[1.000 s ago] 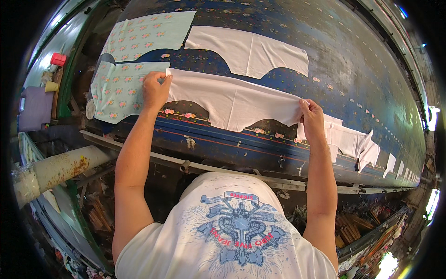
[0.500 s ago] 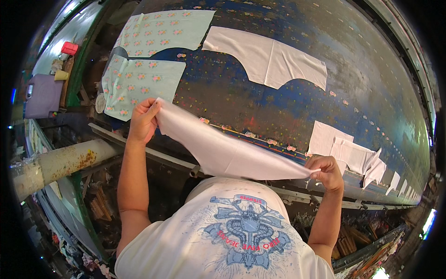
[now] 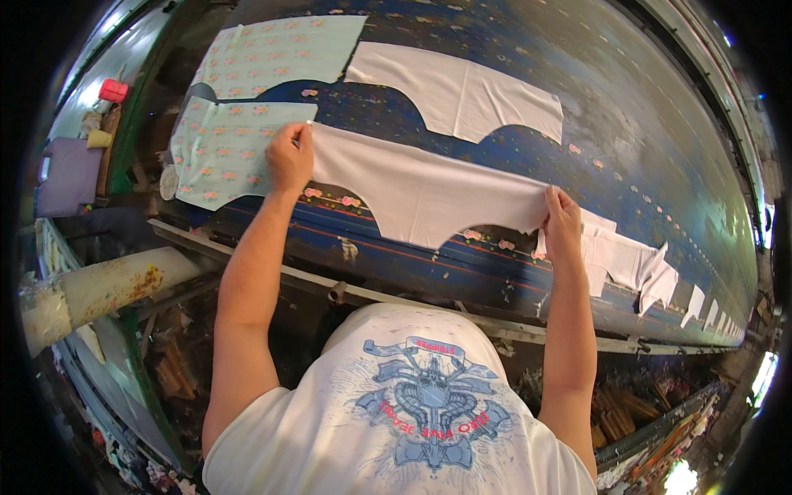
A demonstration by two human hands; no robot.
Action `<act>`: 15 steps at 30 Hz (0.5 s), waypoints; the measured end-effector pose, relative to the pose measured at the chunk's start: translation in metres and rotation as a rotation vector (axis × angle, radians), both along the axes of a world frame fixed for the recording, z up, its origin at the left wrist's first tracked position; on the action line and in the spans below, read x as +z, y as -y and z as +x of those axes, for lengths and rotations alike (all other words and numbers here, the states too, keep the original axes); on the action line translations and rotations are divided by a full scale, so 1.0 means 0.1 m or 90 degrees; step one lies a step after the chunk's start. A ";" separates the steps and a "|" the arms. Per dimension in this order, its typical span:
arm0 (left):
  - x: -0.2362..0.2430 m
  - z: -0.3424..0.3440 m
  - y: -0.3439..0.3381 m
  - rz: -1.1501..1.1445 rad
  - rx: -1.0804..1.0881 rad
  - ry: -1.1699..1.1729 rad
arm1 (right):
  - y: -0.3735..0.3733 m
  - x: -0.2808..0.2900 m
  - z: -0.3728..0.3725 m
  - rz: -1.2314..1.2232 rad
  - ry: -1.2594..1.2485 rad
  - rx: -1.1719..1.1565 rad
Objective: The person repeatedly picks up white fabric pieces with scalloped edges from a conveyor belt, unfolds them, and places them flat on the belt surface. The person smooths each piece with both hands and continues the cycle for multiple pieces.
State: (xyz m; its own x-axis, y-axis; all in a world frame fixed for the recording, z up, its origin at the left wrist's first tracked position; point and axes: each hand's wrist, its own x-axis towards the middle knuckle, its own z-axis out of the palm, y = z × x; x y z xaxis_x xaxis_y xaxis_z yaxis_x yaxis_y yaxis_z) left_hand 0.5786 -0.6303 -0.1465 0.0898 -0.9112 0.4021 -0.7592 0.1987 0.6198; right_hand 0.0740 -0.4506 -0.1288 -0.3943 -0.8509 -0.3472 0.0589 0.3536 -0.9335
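Note:
A white cut fabric piece [image 3: 421, 190] with two curved notches along its near edge is stretched between my hands over the long dark blue table [image 3: 363, 239]. My left hand [image 3: 290, 157] pinches its upper left corner, beside the lower mint-green floral fabric piece [image 3: 231, 153]. At the other end, my right hand [image 3: 563, 219] grips the upper right corner. Beyond it, another white fabric piece [image 3: 462, 91] of like shape lies flat. Whether the held piece touches the table along its whole length, I cannot tell.
A second floral piece [image 3: 280, 58] lies at the far left. Several white pieces [image 3: 623, 264] lie to the right. Small printed motifs dot the table. A rusty pipe [image 3: 124, 285], purple case [image 3: 66, 177] and red container [image 3: 113, 91] are at the left. A metal rail [image 3: 396, 301] runs along the near edge.
Both hands have moved away from my body, carrying the white fabric piece over the table beside the floral piece. The fabric now hangs flatter and more spread out.

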 end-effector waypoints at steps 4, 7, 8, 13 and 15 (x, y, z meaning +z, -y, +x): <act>-0.03 0.03 0.11 0.007 -0.008 -0.012 | 0.11 0.13 -0.03 0.039 -0.076 0.017; -0.01 -0.01 0.17 -0.002 -0.030 -0.004 | 0.16 0.15 -0.06 0.050 -0.086 0.023; 0.00 -0.02 0.19 -0.007 -0.034 -0.002 | 0.18 0.15 -0.07 0.055 -0.094 0.024; -0.03 -0.03 0.29 -0.036 -0.060 0.036 | 0.26 0.16 -0.10 0.069 -0.101 0.026; -0.05 -0.03 0.32 -0.049 -0.072 0.061 | 0.28 0.07 -0.13 0.075 -0.097 0.013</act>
